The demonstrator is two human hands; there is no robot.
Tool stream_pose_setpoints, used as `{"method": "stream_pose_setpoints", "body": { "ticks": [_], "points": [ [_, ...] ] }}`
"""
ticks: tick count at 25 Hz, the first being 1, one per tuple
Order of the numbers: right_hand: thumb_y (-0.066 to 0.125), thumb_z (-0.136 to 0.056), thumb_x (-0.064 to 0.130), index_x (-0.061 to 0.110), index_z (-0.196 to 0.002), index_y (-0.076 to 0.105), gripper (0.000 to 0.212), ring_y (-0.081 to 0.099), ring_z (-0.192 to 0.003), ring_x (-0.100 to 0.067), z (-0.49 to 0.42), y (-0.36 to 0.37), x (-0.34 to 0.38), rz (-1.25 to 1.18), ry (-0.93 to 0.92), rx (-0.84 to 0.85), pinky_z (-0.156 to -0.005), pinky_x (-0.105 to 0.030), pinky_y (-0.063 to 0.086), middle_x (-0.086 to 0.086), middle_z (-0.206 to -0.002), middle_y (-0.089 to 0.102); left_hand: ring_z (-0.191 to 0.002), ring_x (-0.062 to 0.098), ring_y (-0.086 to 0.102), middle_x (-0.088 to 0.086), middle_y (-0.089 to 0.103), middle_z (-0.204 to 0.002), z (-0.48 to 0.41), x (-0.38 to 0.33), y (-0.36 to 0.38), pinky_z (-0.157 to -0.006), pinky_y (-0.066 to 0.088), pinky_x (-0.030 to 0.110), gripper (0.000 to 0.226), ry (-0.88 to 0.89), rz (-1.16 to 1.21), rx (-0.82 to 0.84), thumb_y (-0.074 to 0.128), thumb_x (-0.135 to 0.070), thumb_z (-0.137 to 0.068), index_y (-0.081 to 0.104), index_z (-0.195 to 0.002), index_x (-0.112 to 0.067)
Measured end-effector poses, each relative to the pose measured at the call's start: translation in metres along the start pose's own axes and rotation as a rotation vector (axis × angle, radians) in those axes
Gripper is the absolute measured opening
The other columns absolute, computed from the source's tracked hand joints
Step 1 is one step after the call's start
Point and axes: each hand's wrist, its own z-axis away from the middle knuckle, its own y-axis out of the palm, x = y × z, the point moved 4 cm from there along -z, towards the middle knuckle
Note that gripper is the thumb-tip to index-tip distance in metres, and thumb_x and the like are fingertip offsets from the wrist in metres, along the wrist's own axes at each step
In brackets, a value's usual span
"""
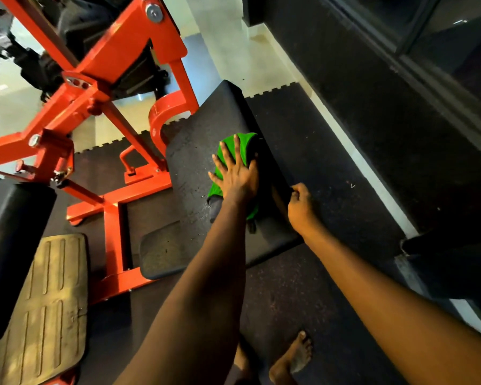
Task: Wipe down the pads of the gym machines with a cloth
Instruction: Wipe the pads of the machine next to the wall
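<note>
Two hands mid-wipe: left hand (238,176) flat on cloth (245,145), right hand (300,204) curled at pad (206,129) edge, grip unclear; next, likely sweep nearer.

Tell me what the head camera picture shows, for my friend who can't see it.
A person's left hand presses a crumpled green cloth flat on the long black padded bench of a gym machine. The right hand, fingers curled, sits at the bench's right edge. An orange steel machine frame stands to the left.
</note>
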Motion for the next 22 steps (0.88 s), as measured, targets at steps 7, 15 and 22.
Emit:
{"method": "stream_pose_setpoints", "body": {
  "ticks": [7, 15, 22],
  "points": [
    [0.042, -0.105, 0.012, -0.009, -0.110, 0.062, 0.029, 0.058, -0.112, -0.045, -0.033, 0.024, 0.044, -0.028, 0.055, -0.019, -0.086, -0.042, 0.041, -0.032, -0.119, 0.062, -0.152, 0.017, -0.021, -0.017, -0.016, -0.166, 0.054, 0.031, 0.015, -0.121, -0.007, 0.057, 0.067, 0.188, -0.019, 0.003, 0.028, -0.063, -0.095, -0.006, -0.153, -0.055],
    [0.035, -0.107, 0.017, -0.002, -0.129, 0.056, 0.036, 0.050, -0.124, -0.036, -0.029, 0.029, 0.045, 0.104, 0.115, -0.119, -0.096, -0.033, 0.035, -0.023, -0.131, 0.058, -0.153, 0.025, -0.017, -0.011, -0.011, -0.168, -0.074, 0.002, -0.006, -0.119, -0.003, 0.066, 0.058, 0.225, -0.084, -0.014, 0.035, -0.059, -0.099, 0.014, -0.153, -0.055],
    [0.038, -0.104, 0.032, 0.014, -0.112, 0.068, 0.036, 0.060, -0.110, -0.039, -0.025, 0.024, 0.049, 0.390, 0.130, -0.270, -0.093, -0.043, 0.045, -0.019, -0.116, 0.067, -0.154, 0.025, -0.016, -0.009, -0.002, -0.169, -0.112, -0.016, -0.019, -0.119, -0.002, 0.065, 0.061, 0.395, -0.167, -0.047, 0.035, -0.056, -0.092, 0.029, -0.152, -0.050]
  ]
}}
